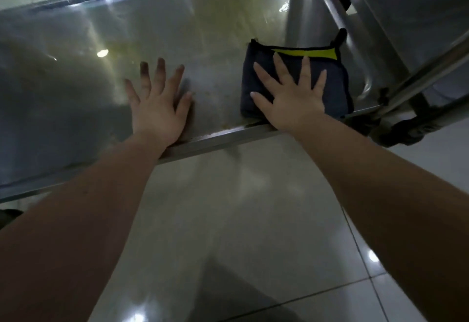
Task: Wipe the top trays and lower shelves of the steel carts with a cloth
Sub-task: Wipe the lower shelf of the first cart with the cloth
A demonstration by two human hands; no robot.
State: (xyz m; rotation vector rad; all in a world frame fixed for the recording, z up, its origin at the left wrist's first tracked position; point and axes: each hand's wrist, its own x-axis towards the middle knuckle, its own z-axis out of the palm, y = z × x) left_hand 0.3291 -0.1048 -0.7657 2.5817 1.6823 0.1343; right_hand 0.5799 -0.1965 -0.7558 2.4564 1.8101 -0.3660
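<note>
A steel cart shelf [76,88] fills the upper half of the head view, shiny, with yellowish smears near its middle. A folded dark blue cloth [340,93] with a yellow strip lies at the shelf's near right corner. My right hand [291,95] lies flat on the cloth, fingers spread and straight. My left hand [157,103] rests flat on the bare steel to the left of the cloth, fingers spread, palm near the shelf's front lip.
The cart's steel leg [330,4] and a slanted rail [418,77] rise at the right, with a black caster [406,128] below the corner. Glossy white floor tiles [241,220] lie in front of the shelf. A dark shadow falls on the floor at the bottom.
</note>
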